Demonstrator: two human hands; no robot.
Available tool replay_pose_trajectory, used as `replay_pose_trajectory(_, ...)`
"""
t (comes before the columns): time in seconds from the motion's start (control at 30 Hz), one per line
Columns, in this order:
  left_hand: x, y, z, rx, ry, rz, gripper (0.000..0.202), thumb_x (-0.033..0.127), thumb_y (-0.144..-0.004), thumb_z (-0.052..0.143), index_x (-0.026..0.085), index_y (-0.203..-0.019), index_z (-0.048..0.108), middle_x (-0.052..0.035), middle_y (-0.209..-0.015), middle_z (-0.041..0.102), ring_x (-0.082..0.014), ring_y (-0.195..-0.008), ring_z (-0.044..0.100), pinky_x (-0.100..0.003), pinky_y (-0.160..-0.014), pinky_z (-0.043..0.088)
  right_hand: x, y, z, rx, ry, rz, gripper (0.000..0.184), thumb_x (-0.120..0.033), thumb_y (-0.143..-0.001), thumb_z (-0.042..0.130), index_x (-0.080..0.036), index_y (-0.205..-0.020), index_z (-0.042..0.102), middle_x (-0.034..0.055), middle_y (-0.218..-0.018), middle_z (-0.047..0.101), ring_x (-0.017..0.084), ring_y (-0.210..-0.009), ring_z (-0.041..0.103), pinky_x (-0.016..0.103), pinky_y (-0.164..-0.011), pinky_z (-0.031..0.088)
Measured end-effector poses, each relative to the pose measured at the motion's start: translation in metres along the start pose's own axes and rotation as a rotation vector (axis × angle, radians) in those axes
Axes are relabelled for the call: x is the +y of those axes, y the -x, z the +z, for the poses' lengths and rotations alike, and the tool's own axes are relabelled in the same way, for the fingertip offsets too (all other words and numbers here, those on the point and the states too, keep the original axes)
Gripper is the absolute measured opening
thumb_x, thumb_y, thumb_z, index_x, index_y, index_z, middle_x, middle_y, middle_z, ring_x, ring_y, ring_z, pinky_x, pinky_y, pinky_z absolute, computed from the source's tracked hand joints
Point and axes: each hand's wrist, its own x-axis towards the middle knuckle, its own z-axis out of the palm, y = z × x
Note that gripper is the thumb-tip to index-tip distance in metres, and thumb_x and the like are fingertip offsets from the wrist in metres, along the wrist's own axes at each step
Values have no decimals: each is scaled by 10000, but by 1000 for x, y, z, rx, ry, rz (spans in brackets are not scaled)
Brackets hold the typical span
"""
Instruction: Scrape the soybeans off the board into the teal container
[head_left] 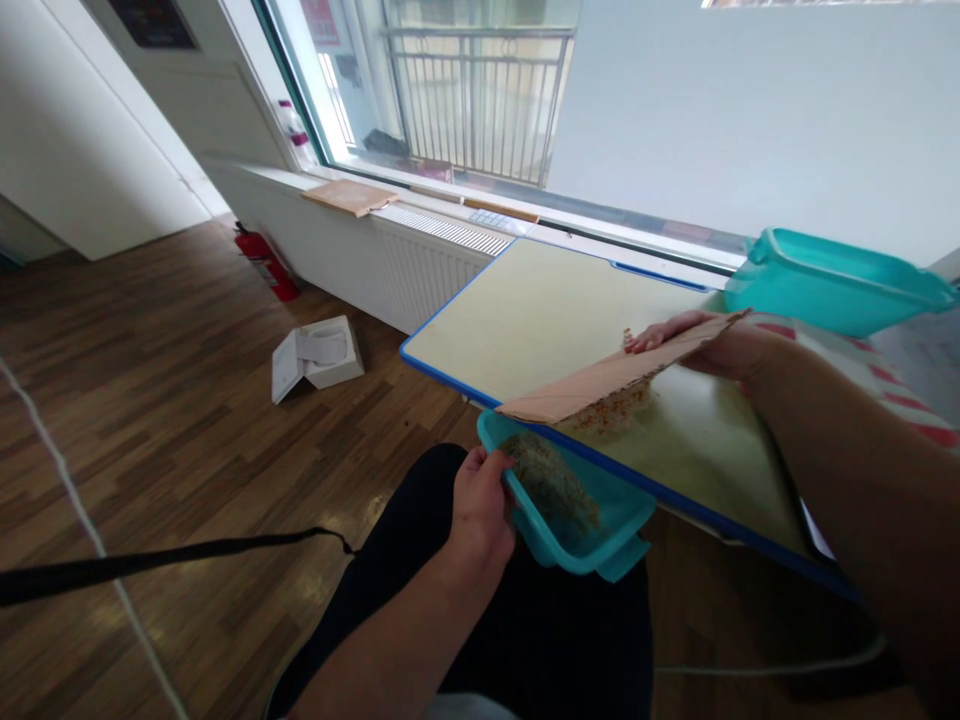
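Note:
My left hand (484, 500) grips the left rim of a teal plastic tub (626, 500), which sits over my lap just under the table's front edge. A heap of pale grains (551, 480) lies inside the tub. My right hand (697, 340) is closed on a piece of cardboard (592, 385), tilted with its lower edge down on the tabletop. Orange and pale grains (615, 408) lie on the table along the cardboard's near side, close to the blue edge. A few more grains (628, 337) show by my right fingertips.
The cream table (517, 300) has a blue rim. A second teal tub (832, 285) stands at the back right, near a red-and-white striped surface (892, 385). An opened white box (322, 355) and a fire extinguisher (266, 262) are on the floor. A radiator (420, 265) runs below the window.

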Motion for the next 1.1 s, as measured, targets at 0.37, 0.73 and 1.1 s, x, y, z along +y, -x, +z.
replay_pose_trajectory(0.37,-9,7,7,16,-5,3,221,210,-561,701,158,-631,498,39,-487,494,-88,-400,468,-204,-413,367,-7,14,10,32,36,13,269,-490,-550,731,-245,-656,693,68,-850,678,244,-897,585,369,-859,452)
replay_pose_trajectory(0.73,-19,21,13,-144,36,16,260,177,-576,683,139,-826,620,-33,-688,649,-144,-543,593,-242,-508,447,1,30,10,-3,2,-17,260,-479,-597,712,-238,-692,685,64,-856,678,228,-865,603,392,-866,454)
replay_pose_trajectory(1.1,-33,41,22,-77,-15,6,195,190,-567,689,157,-693,545,8,-600,605,-109,-479,560,-202,-459,418,-10,43,13,-10,29,53,315,-497,-496,773,-231,-650,703,62,-797,686,220,-838,598,349,-868,449)
